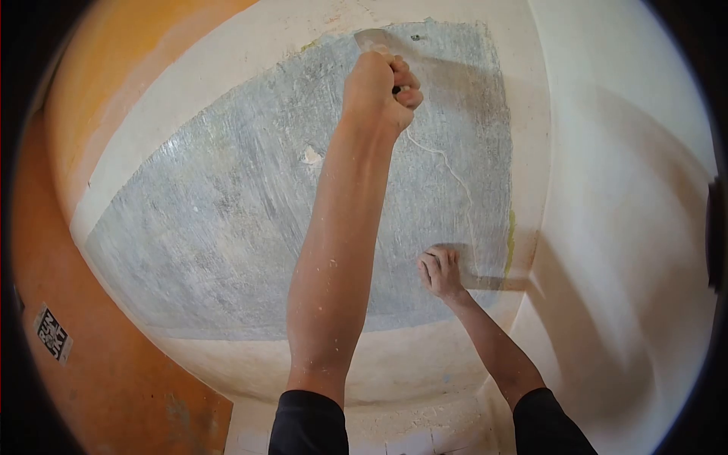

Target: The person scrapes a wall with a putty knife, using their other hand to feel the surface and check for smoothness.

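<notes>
My left hand [379,87] is raised high against the wall, its fingers wrapped round a scraper. The scraper's flat, broad blade [370,38] shows above the knuckles and lies at the upper edge of a grey patch [227,205]; its handle is hidden in the fist. Lower and to the right, my right hand [440,271] is closed with curled fingers, close to the grey surface. Nothing shows in that hand. A thin pale crack [462,186] runs down the patch between the two hands. Left of my forearm is a small white chipped spot [312,155].
Cream wall [523,98] borders the patch, and a white side wall [622,189] meets it at a corner on the right. Orange wall [83,326] curves along the left, with a black-and-white sticker [53,334]. A small dark mark [415,37] sits near the blade.
</notes>
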